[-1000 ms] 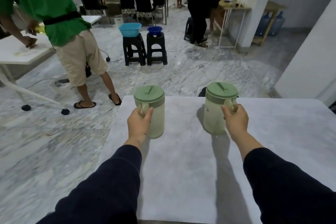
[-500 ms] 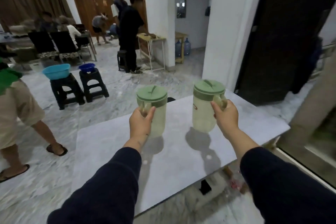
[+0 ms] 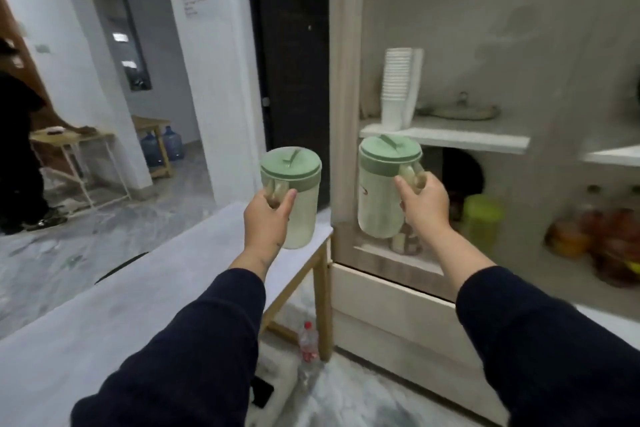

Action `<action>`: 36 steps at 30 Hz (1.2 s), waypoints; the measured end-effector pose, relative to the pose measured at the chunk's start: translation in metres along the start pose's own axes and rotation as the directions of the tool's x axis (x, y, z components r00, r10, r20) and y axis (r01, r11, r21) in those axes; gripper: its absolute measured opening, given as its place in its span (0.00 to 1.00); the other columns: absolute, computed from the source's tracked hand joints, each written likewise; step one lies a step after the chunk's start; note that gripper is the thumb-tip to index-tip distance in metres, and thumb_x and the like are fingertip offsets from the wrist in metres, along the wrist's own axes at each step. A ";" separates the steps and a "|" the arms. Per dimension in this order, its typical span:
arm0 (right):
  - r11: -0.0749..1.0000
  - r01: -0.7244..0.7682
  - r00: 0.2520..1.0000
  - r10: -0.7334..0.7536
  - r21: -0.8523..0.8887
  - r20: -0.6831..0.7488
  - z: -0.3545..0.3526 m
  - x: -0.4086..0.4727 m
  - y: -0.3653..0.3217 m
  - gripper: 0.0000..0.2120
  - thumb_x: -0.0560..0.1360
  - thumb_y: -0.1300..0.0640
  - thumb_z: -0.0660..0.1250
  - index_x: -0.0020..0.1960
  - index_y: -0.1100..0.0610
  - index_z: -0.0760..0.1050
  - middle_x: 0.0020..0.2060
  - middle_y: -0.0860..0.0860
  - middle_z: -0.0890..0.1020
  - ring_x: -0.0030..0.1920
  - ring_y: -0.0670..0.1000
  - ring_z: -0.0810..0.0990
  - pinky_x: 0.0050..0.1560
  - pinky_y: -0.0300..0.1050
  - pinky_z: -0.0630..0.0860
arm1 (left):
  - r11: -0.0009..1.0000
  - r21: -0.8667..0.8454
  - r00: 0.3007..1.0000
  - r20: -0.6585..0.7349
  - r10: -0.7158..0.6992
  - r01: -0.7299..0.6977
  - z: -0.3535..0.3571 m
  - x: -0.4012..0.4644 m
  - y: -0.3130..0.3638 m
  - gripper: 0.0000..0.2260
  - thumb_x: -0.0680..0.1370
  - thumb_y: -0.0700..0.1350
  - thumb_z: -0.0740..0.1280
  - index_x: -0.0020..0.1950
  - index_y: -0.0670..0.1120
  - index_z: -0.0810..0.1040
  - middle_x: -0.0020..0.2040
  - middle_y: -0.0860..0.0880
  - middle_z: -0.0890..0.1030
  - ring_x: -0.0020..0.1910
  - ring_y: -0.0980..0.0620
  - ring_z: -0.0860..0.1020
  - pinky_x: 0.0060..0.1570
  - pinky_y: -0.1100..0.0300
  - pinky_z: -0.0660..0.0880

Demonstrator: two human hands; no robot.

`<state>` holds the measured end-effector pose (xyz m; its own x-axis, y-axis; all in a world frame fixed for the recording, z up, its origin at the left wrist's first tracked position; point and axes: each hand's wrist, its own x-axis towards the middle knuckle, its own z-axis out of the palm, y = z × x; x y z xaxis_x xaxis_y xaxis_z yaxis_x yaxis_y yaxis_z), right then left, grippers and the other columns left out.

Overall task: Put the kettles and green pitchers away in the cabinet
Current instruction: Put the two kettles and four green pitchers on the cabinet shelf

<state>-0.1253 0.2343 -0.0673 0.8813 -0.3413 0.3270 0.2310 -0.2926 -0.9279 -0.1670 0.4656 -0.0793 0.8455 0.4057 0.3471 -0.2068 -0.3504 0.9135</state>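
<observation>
I hold two pale green pitchers with darker green lids, both upright and in the air. My left hand (image 3: pixel 268 217) grips the handle of the left pitcher (image 3: pixel 298 194), which hangs over the far end of the grey table (image 3: pixel 138 288). My right hand (image 3: pixel 420 204) grips the handle of the right pitcher (image 3: pixel 379 191), held in front of the cabinet (image 3: pixel 346 80). The cabinet has a light wood frame, a white shelf (image 3: pixel 450 137) and a lower compartment behind the right pitcher. No kettle shows.
A stack of white cups (image 3: pixel 396 87) and a flat lid stand on the shelf. A lime container (image 3: pixel 483 222) and orange-brown jars (image 3: pixel 606 239) fill the lower compartment. A plastic bottle (image 3: pixel 308 340) stands by the table leg. A person in black stands at far left.
My view has swung right from the room to the cabinet. Both pitchers, lifted off the table a second ago, have travelled with my hands toward the cabinet front.
</observation>
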 end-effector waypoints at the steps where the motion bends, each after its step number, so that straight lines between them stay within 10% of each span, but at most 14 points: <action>1: 1.000 0.004 1.000 -0.004 -0.017 -0.028 -0.024 0.007 0.001 0.09 0.75 0.50 0.68 0.41 0.50 0.70 0.43 0.56 0.81 0.46 0.60 0.82 0.49 0.60 0.80 | 1.000 -0.014 0.999 0.031 0.020 -0.019 0.021 -0.003 0.013 0.11 0.78 0.52 0.66 0.52 0.45 0.75 0.43 0.48 0.79 0.43 0.50 0.77 0.37 0.62 0.70; 19: 0.963 -0.044 0.776 -0.135 -0.266 -0.616 -0.478 0.108 0.020 0.13 0.76 0.47 0.66 0.49 0.58 0.73 0.42 0.56 0.82 0.38 0.55 0.80 0.39 0.45 0.73 | 0.875 -0.464 0.773 0.503 0.388 -0.137 0.424 -0.135 0.268 0.08 0.78 0.52 0.66 0.44 0.49 0.75 0.38 0.49 0.79 0.35 0.55 0.77 0.35 0.64 0.72; 25: 0.956 -0.072 0.694 -0.156 -0.283 -0.703 -0.548 0.161 0.036 0.12 0.78 0.50 0.64 0.51 0.60 0.73 0.41 0.56 0.80 0.33 0.48 0.76 0.33 0.41 0.68 | 0.847 -0.525 0.666 0.604 0.438 -0.081 0.535 -0.128 0.312 0.12 0.78 0.51 0.67 0.49 0.41 0.76 0.39 0.45 0.79 0.32 0.56 0.76 0.26 0.75 0.70; 36: 0.935 -0.213 0.693 -0.060 -0.283 -0.719 -0.610 0.278 0.083 0.15 0.79 0.53 0.59 0.58 0.63 0.74 0.49 0.57 0.80 0.37 0.47 0.76 0.31 0.37 0.65 | 0.830 -0.556 0.504 0.703 0.502 -0.051 0.709 -0.083 0.343 0.17 0.77 0.54 0.67 0.57 0.42 0.77 0.36 0.48 0.82 0.36 0.52 0.80 0.42 0.59 0.75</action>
<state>-0.1129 -0.4296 0.0556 0.3001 -0.8610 0.4106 -0.0888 -0.4538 -0.8867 0.0403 -0.2867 0.0546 0.6687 -0.5646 0.4839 -0.4881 0.1577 0.8584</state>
